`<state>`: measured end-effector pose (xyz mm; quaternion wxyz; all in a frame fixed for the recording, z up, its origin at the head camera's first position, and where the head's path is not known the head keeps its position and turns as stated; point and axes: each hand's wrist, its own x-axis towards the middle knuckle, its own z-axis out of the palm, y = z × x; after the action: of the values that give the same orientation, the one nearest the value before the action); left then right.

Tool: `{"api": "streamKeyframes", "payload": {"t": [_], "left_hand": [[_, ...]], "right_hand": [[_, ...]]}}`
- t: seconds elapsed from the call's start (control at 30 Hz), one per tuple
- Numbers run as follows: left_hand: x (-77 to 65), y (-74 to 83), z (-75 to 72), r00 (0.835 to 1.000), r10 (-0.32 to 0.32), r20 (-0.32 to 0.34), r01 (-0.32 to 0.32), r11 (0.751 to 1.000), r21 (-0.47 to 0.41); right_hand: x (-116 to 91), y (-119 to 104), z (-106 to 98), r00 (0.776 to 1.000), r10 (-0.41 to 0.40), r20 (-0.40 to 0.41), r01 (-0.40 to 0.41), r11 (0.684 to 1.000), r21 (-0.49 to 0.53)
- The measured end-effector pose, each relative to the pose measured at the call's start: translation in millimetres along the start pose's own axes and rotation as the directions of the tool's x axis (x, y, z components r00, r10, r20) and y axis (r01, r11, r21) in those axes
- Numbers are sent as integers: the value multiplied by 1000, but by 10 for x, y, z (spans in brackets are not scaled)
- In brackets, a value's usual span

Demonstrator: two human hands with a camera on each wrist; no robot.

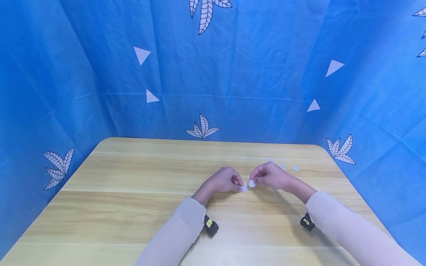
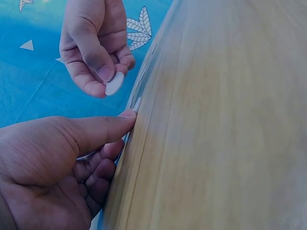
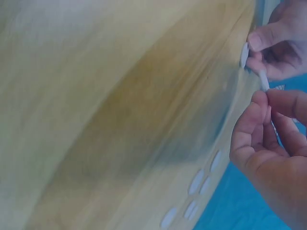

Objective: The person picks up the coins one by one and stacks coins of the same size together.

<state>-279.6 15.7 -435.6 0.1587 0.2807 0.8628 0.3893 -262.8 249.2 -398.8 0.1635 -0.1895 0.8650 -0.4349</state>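
Note:
Near the middle right of the table, both hands come close together, each with a small flat white disc. My right hand [image 1: 271, 176] pinches one white disc [image 1: 252, 183] between thumb and fingertips, and in the left wrist view it is held up above the tabletop. To its left, my left hand [image 1: 227, 180] has its thumb and fingertips at the edge of another white disc [image 1: 244, 188], low at the table surface. The right wrist view shows this left disc [image 3: 244, 55] beside the thumb, with the other fingers curled under.
Several more white discs [image 3: 195, 182] lie flat on the wooden table [image 1: 133, 214], to the right of and beyond the right hand; one is a loose disc [image 1: 296, 168]. A blue patterned cloth [image 1: 213, 74] hangs behind and at both sides. Black wrist cameras [image 1: 211, 226] sit under the sleeves.

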Motion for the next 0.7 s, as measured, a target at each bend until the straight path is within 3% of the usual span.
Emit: {"api": "streamKeyframes", "payload": {"t": [0.13,0.47,0.7], "left_hand": [[-1,1,1,1000,1,4,-1,1000,3],[-6,-7,-16,1000,-1,1,1,1000,1],[-3,14,-14,1000,-3,5,3,1000,-9]], "right_hand": [[-4,-13,36,999,52,-14,-52,998,30],[-6,-47,120,994,93,-51,-90,994,54],[-16,-66,194,971,212,-114,-200,974,104]]}}
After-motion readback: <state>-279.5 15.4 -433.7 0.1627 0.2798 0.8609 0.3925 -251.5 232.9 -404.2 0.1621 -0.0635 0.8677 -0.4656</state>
